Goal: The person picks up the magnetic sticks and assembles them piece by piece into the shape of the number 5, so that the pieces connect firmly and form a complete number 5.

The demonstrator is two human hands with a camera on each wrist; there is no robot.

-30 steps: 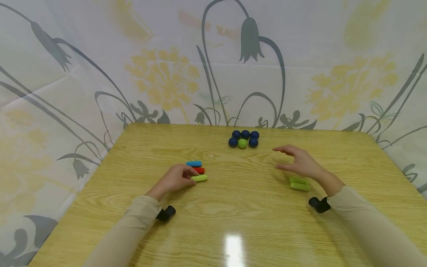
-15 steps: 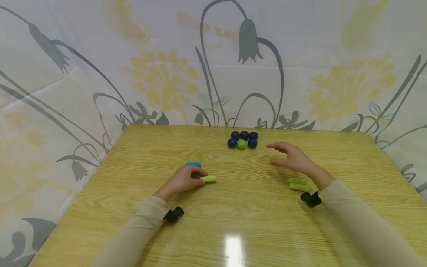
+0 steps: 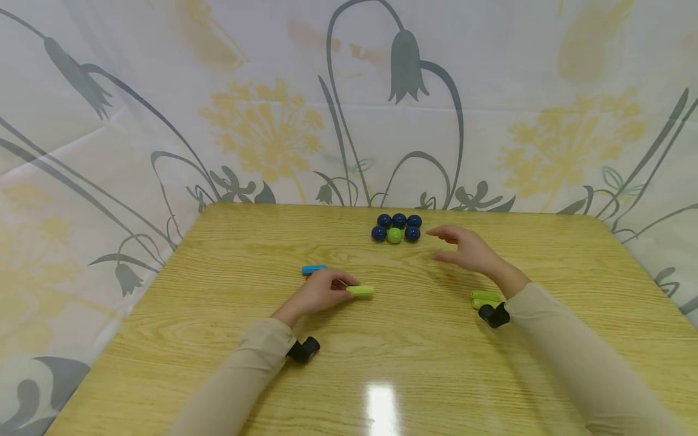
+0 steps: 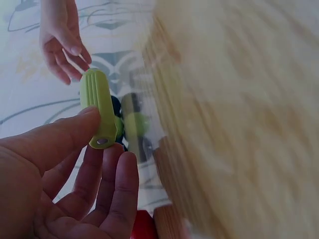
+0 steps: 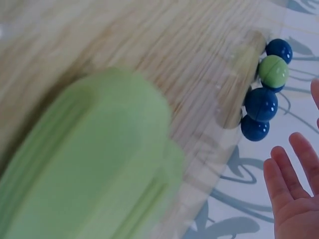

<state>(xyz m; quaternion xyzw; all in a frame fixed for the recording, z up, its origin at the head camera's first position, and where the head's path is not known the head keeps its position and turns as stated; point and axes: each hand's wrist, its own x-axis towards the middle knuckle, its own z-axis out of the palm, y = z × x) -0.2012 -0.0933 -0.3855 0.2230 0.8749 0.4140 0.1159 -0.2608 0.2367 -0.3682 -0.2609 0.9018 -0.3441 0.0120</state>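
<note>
My left hand (image 3: 320, 292) pinches a small yellow-green oblong piece (image 3: 360, 290) between thumb and fingers. In the left wrist view this piece (image 4: 97, 107) has lengthwise ridges and a metal rivet at its near end; its exact kind is unclear. Behind that hand lies a blue oblong piece (image 3: 314, 270), with a red one (image 3: 308, 278) mostly hidden. My right hand (image 3: 470, 251) hovers with fingers spread from the thumb and nothing between them, just right of the balls. Below its wrist lie two green oblong pieces (image 3: 487, 296), partly covered by the wrist camera.
Several dark blue balls (image 3: 399, 220) and one green ball (image 3: 395, 235) sit grouped near the back edge of the wooden table (image 3: 349, 375). A flower-patterned cloth (image 3: 480, 145) hangs behind the table. Black wrist cameras (image 3: 303, 349) stick out near the tabletop.
My left hand has moved right with the yellow-green piece, away from the blue and red pieces. My right hand has shifted left and slightly back toward the balls, its fingers still apart.
</note>
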